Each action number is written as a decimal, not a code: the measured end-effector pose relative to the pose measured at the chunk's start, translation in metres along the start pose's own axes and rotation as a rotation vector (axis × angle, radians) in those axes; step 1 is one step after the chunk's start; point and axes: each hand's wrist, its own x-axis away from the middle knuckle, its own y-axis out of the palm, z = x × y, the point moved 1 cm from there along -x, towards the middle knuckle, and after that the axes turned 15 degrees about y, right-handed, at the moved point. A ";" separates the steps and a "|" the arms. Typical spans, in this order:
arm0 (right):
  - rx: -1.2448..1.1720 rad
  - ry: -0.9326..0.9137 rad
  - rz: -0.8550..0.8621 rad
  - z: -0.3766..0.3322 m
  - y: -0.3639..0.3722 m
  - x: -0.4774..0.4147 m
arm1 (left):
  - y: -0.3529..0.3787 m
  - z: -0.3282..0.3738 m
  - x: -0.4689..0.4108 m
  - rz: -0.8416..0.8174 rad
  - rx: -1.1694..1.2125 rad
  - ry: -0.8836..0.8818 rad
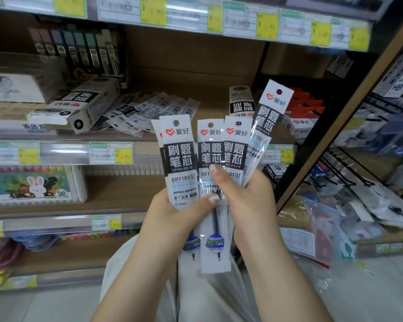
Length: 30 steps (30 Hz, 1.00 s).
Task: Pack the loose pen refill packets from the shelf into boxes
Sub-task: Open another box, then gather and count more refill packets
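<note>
Glossy flat refill packets point(215, 182), both hands point(249, 205).

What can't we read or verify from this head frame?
Head view only:
- Price tags: figures blurred.
- Loose packets on the shelf: overlapping and blurred, count unclear.
- Held refill packets: fanned, overlapping, some possibly hidden; left hand and right hand cover lower print.
- Refill box: whether it is full is not visible.

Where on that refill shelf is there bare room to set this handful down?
Bare shelf lies between the loose packets and the upright refill box. Left is crowded: the tipped box leans over the pile. Right holds red-topped boxes.
</note>
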 end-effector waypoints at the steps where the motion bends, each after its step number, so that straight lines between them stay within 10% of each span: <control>1: 0.001 -0.005 0.006 0.000 0.000 0.000 | 0.001 0.000 0.000 -0.029 -0.008 -0.002; 30: 0.260 -0.005 -0.015 -0.005 -0.003 0.003 | 0.009 0.005 0.002 0.090 -0.005 -0.076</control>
